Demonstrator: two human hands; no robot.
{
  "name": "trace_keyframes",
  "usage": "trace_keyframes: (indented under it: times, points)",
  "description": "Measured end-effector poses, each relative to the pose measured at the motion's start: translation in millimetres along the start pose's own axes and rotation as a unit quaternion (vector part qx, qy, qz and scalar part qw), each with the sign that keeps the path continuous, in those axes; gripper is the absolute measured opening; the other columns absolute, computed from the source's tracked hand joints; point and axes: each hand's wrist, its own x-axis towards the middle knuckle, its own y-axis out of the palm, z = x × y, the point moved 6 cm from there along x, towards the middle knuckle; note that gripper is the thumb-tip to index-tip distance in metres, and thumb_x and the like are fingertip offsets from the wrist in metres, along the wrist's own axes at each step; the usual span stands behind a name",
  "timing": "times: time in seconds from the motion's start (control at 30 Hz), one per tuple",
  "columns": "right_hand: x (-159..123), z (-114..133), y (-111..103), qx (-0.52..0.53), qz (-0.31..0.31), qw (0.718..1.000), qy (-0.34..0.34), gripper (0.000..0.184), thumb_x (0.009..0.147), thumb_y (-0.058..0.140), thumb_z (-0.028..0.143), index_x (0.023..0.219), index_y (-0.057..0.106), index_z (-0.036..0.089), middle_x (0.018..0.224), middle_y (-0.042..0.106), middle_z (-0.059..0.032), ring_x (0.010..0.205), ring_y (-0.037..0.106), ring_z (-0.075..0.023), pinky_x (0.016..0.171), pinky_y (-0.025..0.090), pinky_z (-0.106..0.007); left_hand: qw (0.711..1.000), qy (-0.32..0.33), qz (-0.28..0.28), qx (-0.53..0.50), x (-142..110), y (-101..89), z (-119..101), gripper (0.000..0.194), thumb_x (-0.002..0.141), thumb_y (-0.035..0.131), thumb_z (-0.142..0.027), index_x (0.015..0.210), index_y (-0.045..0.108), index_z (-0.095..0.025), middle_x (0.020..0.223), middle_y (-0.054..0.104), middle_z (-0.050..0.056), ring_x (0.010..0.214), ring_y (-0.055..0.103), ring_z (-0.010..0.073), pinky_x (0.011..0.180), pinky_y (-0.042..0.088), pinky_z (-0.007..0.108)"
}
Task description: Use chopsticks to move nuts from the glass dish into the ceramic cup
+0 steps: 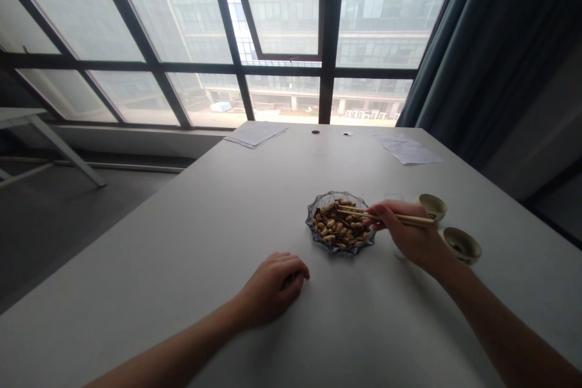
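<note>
A scalloped glass dish (pixel 311 231) holds a heap of what look like peanuts (pixel 334 231) mixed with dark, thin pieces. My right hand (pixel 402 233) is closed around a pair of wooden chopsticks (pixel 411 219) at the dish's right side. Their tips reach in over the heap; whether they pinch a piece is too small to tell. My left hand (pixel 277 285) rests on the table in front of the dish, its fingers curled and nothing visible in them. Right of my right hand are two small bowls, a farther bowl (pixel 433 207) and a nearer bowl (pixel 461 245) with something dark inside.
Clear plastic-looking items, partly hidden, lie behind and under my right hand. The white table (pixel 182 254) carries a stack of papers (pixel 255 134) at the far left and loose sheets (pixel 409 149) at the far right. Windows and a dark curtain (pixel 454 54) stand beyond.
</note>
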Motion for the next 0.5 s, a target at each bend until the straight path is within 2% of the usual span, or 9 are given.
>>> trace_keyframes:
  times: [0.2, 0.5]
  points:
    - [-1, -3, 10, 0.006, 0.007, 1.0, 0.013, 0.035, 0.096, 0.06, 0.05, 0.091, 0.076, 0.02, 0.084, 0.078, -0.0073, 0.072, 0.075, -0.0216, 0.063, 0.061, -0.03, 1.0, -0.003, 0.0, 0.0, 1, -0.5, -1, 0.02, 0.09, 0.053, -0.012, 0.093, 0.07, -0.023, 0.088, 0.069, 0.002, 0.085, 0.06, 0.0198, 0.082, 0.043, 0.031]
    - [-4, 6, 18, -0.034, 0.029, 0.998, -0.036, 0.037, 0.1, 0.055, 0.047, 0.089, 0.077, 0.018, 0.083, 0.075, -0.0072, 0.071, 0.071, -0.0191, 0.064, 0.057, -0.029, 1.0, -0.002, 0.0, 0.0, 0, -0.7, -1, 0.02, 0.089, 0.053, -0.012, 0.093, 0.069, -0.024, 0.088, 0.069, 0.001, 0.086, 0.06, 0.0196, 0.082, 0.043, 0.03]
